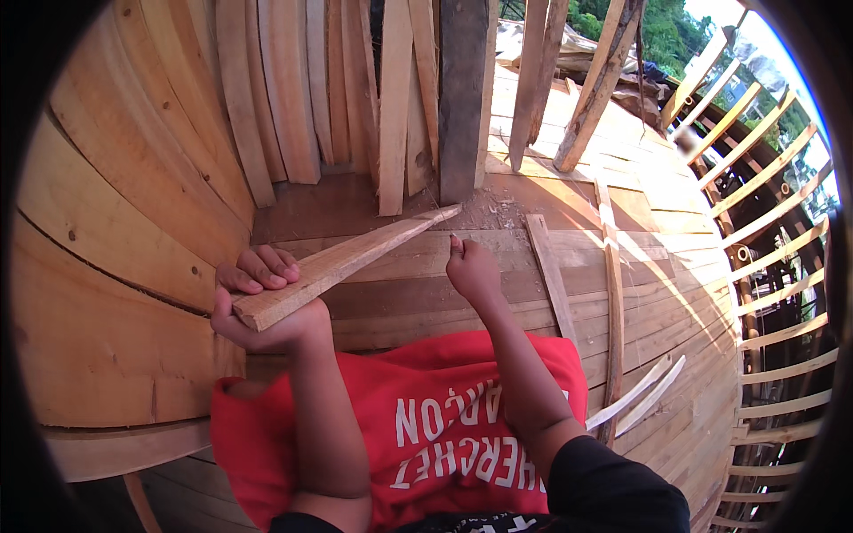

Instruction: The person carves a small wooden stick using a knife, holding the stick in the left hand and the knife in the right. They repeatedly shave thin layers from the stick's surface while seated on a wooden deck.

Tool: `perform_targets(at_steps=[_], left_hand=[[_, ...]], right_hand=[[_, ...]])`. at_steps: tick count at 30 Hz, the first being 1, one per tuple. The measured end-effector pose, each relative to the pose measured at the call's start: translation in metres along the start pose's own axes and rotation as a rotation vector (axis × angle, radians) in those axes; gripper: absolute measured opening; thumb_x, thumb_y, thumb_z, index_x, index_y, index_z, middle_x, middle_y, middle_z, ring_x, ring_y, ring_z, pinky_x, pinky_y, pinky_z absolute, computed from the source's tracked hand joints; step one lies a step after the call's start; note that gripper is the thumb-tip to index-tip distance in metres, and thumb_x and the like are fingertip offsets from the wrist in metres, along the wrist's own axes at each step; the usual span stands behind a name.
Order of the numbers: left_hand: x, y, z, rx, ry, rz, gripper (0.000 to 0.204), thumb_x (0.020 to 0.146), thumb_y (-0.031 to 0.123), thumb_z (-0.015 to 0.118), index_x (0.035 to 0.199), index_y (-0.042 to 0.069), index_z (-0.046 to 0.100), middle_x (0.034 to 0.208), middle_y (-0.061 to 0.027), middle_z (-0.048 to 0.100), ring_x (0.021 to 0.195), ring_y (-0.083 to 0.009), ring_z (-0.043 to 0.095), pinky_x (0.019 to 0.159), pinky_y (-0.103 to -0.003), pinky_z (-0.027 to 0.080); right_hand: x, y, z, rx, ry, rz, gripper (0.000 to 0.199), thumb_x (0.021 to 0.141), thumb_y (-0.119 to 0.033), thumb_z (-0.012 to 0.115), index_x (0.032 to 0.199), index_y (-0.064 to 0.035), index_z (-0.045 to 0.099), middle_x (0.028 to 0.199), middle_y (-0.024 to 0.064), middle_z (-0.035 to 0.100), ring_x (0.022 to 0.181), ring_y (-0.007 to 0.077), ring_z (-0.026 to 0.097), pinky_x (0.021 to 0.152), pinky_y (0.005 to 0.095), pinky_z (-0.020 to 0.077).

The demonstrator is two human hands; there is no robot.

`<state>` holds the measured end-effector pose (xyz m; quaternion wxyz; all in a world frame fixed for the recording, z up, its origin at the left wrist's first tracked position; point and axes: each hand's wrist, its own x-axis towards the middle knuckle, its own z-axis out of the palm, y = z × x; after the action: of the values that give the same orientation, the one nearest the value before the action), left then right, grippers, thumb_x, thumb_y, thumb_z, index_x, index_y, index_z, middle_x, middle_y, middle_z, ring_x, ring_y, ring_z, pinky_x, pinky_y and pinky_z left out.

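A long, tapering wooden plank (351,262) slants away from me, its thick squared end close by and its narrow tip near the foot of a dark upright post (459,107). My left hand (260,269) is wrapped round the thick end, fingers over the top and palm underneath. Just right of the plank, apart from it, my right hand (474,269) is closed in a fist with the thumb side up. Whatever it may hold is too small or hidden to make out. Red cloth (355,417) with white lettering covers my lap.
A curved plank wall (133,249) rises close on my left. Upright boards (289,89) stand ahead. Loose strips (551,275) and two pale curved slats (653,395) lie on the plank floor (671,311). Wood shavings (498,213) lie near the post. Open ribs (782,329) line the right side.
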<state>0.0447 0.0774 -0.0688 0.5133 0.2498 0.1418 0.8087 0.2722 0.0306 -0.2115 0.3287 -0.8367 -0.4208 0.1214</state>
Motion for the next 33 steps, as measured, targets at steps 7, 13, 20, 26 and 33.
perform_targets(at_steps=[7,13,20,26,33], left_hand=[[-0.006,0.005,-0.001,-0.014,-0.12,0.086,0.029,0.087,0.032,0.038,0.064,0.014,0.038,0.051,-0.0019,0.037,0.046,-0.015,0.037,0.05,-0.029,0.036],[-0.004,0.019,-0.003,-0.03,-0.284,0.151,0.034,0.092,0.034,0.035,0.068,0.011,0.042,0.055,-0.0045,0.041,0.048,-0.0161,0.04,0.052,-0.029,0.039],[-0.011,0.014,0.008,-0.015,-0.332,0.11,0.03,0.089,0.033,0.037,0.066,0.013,0.04,0.054,-0.0033,0.04,0.048,-0.0153,0.039,0.053,-0.029,0.036],[-0.01,0.013,0.003,-0.074,-0.418,0.104,0.033,0.092,0.035,0.036,0.07,0.011,0.045,0.056,-0.0045,0.043,0.048,-0.0158,0.041,0.052,-0.029,0.039],[0.001,0.017,-0.004,-0.034,-0.183,0.082,0.031,0.086,0.036,0.039,0.063,0.015,0.039,0.051,-0.0023,0.036,0.046,-0.0153,0.036,0.049,-0.028,0.035]], right_hand=[[-0.031,-0.04,-0.01,0.27,-0.203,-0.181,0.044,0.102,-0.031,0.044,0.079,0.0052,0.053,0.066,0.0255,0.054,0.065,0.0447,0.056,0.061,0.0487,0.0412],[-0.03,-0.044,-0.021,0.206,-0.321,-0.11,0.043,0.1,-0.033,0.046,0.084,0.0043,0.06,0.076,0.0291,0.062,0.079,0.0494,0.06,0.069,0.0551,0.0446],[-0.006,-0.002,0.014,0.192,-0.083,-0.094,0.043,0.1,-0.029,0.046,0.073,0.0042,0.054,0.064,0.0262,0.055,0.065,0.0476,0.054,0.06,0.0505,0.0414],[-0.031,-0.035,-0.008,0.35,-0.201,-0.288,0.043,0.098,-0.029,0.049,0.07,0.003,0.056,0.064,0.0267,0.057,0.066,0.0482,0.057,0.06,0.0532,0.0417],[-0.051,-0.064,-0.004,0.345,-0.112,-0.353,0.042,0.097,-0.032,0.048,0.07,0.0001,0.049,0.059,0.0232,0.052,0.061,0.0477,0.054,0.054,0.0494,0.039]])
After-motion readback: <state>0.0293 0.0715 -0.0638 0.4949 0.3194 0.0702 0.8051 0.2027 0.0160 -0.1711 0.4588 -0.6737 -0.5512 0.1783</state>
